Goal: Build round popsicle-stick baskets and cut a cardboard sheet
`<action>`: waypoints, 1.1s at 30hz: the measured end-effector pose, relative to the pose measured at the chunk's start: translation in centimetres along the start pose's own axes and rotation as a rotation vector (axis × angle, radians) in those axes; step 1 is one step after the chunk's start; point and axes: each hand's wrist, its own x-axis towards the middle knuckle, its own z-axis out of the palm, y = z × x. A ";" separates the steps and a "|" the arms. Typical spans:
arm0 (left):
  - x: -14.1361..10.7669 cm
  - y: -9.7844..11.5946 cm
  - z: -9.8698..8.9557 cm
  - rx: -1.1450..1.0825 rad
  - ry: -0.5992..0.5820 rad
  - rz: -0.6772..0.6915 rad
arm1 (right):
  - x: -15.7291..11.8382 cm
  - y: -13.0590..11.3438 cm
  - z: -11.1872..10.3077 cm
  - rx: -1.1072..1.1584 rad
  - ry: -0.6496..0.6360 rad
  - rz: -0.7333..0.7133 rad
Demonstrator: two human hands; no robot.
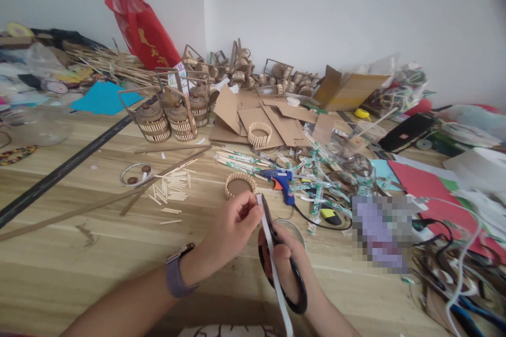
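My left hand [236, 221] pinches one end of a narrow white strip [278, 279], which hangs down toward my lap. In my right hand [290, 253] is a pair of black-handled scissors [302, 292], its blades pointing away from me alongside the strip. The blades look nearly closed; whether they touch the strip I cannot tell. Just beyond my left fingers stands a small round basket [240, 185] with a brown base and a wall of short sticks. A roll or ring [291, 229] lies partly hidden behind my right hand.
Short cut sticks [174, 184] lie scattered left of the basket. A blue glue gun [281, 181] with a black cord rests among green-printed wrappers [316, 195]. Cardboard pieces [253, 116], a stick ring [259, 134] and lidded handled baskets [152, 121] stand farther back.
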 end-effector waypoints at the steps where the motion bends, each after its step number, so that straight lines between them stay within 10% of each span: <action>1: 0.0 -0.1 0.1 -0.005 -0.001 0.001 | 0.0 0.1 0.0 -0.001 0.006 -0.004; 18: 1.5 0.6 -1.5 -0.521 0.004 -0.207 | 0.8 -2.0 -1.5 -0.006 0.000 0.083; 33: 0.5 2.3 -3.5 0.257 -0.115 -0.048 | 1.0 -2.6 -1.8 -0.167 -0.048 -0.082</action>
